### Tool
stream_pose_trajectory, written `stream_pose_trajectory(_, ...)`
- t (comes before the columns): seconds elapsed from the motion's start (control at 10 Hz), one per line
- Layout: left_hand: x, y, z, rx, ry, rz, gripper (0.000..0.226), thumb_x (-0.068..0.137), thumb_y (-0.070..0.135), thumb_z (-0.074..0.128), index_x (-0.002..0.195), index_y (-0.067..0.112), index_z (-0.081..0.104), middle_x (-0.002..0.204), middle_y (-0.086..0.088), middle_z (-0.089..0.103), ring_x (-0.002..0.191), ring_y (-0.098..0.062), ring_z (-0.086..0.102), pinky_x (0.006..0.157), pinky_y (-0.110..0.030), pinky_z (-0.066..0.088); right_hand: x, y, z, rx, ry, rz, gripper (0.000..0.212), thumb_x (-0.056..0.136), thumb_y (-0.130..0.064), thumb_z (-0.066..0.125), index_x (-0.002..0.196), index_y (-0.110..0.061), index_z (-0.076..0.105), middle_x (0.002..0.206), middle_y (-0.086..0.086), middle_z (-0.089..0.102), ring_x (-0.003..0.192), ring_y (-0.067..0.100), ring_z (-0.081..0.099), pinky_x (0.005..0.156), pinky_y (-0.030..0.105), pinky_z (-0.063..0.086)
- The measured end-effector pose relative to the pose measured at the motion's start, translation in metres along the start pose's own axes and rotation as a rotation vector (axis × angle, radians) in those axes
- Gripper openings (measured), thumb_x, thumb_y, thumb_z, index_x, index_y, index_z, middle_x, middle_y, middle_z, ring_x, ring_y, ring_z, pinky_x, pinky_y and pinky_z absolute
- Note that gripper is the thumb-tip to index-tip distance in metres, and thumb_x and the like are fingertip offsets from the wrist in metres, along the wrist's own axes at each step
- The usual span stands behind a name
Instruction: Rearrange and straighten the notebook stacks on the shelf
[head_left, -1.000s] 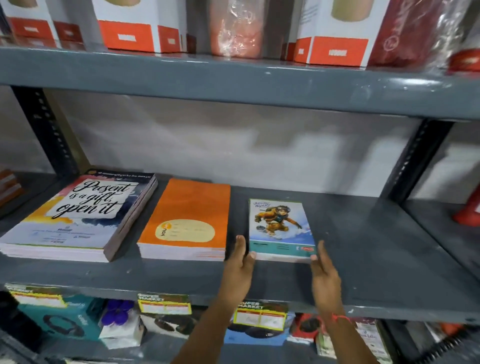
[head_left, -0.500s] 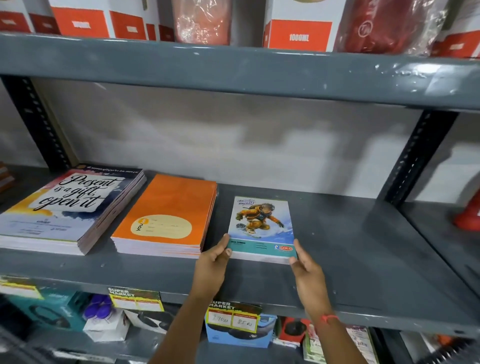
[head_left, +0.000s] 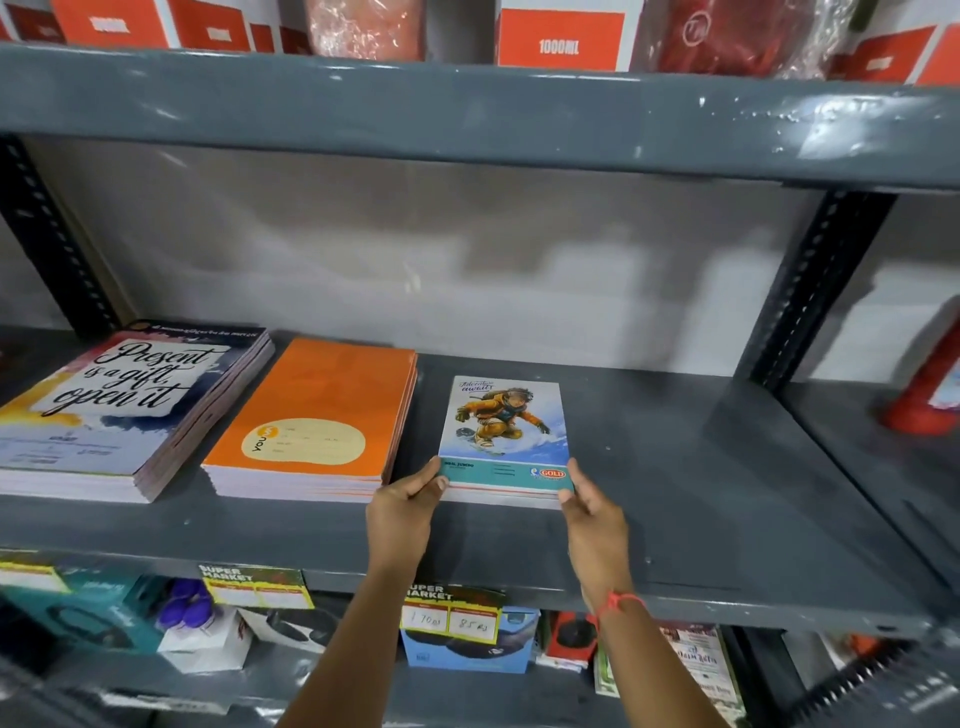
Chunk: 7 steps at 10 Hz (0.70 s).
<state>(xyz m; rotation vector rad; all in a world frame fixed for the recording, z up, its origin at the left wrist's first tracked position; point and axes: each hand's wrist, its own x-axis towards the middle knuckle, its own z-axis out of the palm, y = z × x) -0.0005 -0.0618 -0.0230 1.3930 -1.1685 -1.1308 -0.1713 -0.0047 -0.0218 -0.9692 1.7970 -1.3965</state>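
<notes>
Three notebook stacks lie on the grey metal shelf (head_left: 701, 493). At the left is a tall stack with the cover "Present is a gift, open it" (head_left: 119, 405). An orange stack (head_left: 322, 415) lies in the middle. To its right is a small stack with a snowboarder cover (head_left: 501, 426). My left hand (head_left: 402, 512) grips the small stack's near left corner, thumb on the cover. Its near right corner is held by my right hand (head_left: 589, 506), which wears a red thread at the wrist.
The shelf above (head_left: 467, 114) hangs low, loaded with red-and-white boxes (head_left: 561, 41) and wrapped red items. A black slotted upright (head_left: 815, 291) bounds the bay on the right, with a red object (head_left: 924, 395) beyond it. Price tags (head_left: 449, 613) hang on the front lip; boxed goods sit below.
Both hands went from flat against the small stack's near edge to gripping its front corners. The stack now sits squarer to the shelf. The camera has shifted a little.
</notes>
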Motion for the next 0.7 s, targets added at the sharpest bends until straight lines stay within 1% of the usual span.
stream_pose_trajectory(0.1,0.0,0.0,0.0,-0.007,-0.002,-0.004,0.033,0.086,0.012,0.063,0.119,0.014,0.064,0.095,0.005,0.064,0.074,-0.003,0.052,0.057,-0.014,0.047,-0.001,-0.001,0.0,-0.017,-0.004,-0.013,0.045,0.095,-0.021,0.046,0.139,-0.023,0.041,0.115,-0.002,0.06,0.087,0.008,0.054,0.076,0.015,0.047)
stream_pose_trajectory(0.2,0.001,-0.001,0.0,0.003,-0.002,-0.01,0.034,0.085,0.013,0.063,0.119,0.015,0.064,0.106,-0.003,0.067,0.078,-0.004,0.054,0.057,-0.013,0.047,-0.002,0.0,0.0,-0.042,0.006,-0.036,0.045,0.095,-0.023,0.046,0.14,-0.022,0.04,0.112,-0.002,0.061,0.089,0.01,0.055,0.075,0.017,0.051)
stream_pose_trajectory(0.3,0.002,-0.002,-0.001,0.012,-0.016,0.005,0.034,0.086,0.013,0.062,0.12,0.014,0.063,0.111,-0.007,0.069,0.078,-0.005,0.055,0.061,-0.014,0.049,0.0,0.002,0.002,-0.054,0.032,-0.038,0.043,0.095,-0.02,0.046,0.138,-0.024,0.043,0.113,0.0,0.063,0.08,0.008,0.056,0.058,0.008,0.047)
stream_pose_trajectory(0.4,0.002,-0.004,-0.002,0.006,-0.032,0.046,0.034,0.087,0.014,0.061,0.121,0.013,0.062,0.114,-0.008,0.069,0.08,-0.003,0.055,0.064,-0.013,0.048,-0.001,0.002,0.004,-0.048,0.06,-0.027,0.041,0.095,-0.017,0.047,0.135,-0.022,0.048,0.108,-0.003,0.061,0.073,0.006,0.056,0.057,0.009,0.046)
stream_pose_trajectory(0.5,-0.002,-0.002,-0.003,0.038,-0.024,0.104,0.034,0.088,0.018,0.06,0.122,0.013,0.061,0.112,-0.019,0.07,0.089,-0.028,0.064,0.05,-0.027,0.049,-0.002,-0.001,0.003,-0.119,0.091,-0.048,0.039,0.094,-0.015,0.048,0.134,-0.018,0.05,0.117,0.007,0.066,0.083,0.011,0.057,0.068,0.01,0.046)
stream_pose_trajectory(0.6,-0.009,0.003,-0.005,0.082,-0.048,0.131,0.039,0.09,0.028,0.056,0.126,0.014,0.058,0.083,-0.016,0.075,0.056,-0.011,0.06,0.033,-0.01,0.035,-0.008,-0.013,0.002,-0.242,0.082,-0.01,0.043,0.096,-0.021,0.044,0.139,-0.021,0.043,0.105,0.004,0.064,0.077,0.01,0.056,0.061,0.011,0.047)
stream_pose_trajectory(0.7,-0.023,0.013,-0.012,0.148,-0.143,0.1,0.05,0.094,0.039,0.044,0.14,0.021,0.042,0.09,0.007,0.068,0.068,0.002,0.057,0.06,-0.007,0.049,-0.026,-0.027,0.002,-0.454,0.122,-0.061,0.055,0.096,-0.037,0.036,0.148,-0.024,0.021,0.103,0.009,0.067,0.086,0.02,0.062,0.079,0.031,0.052)
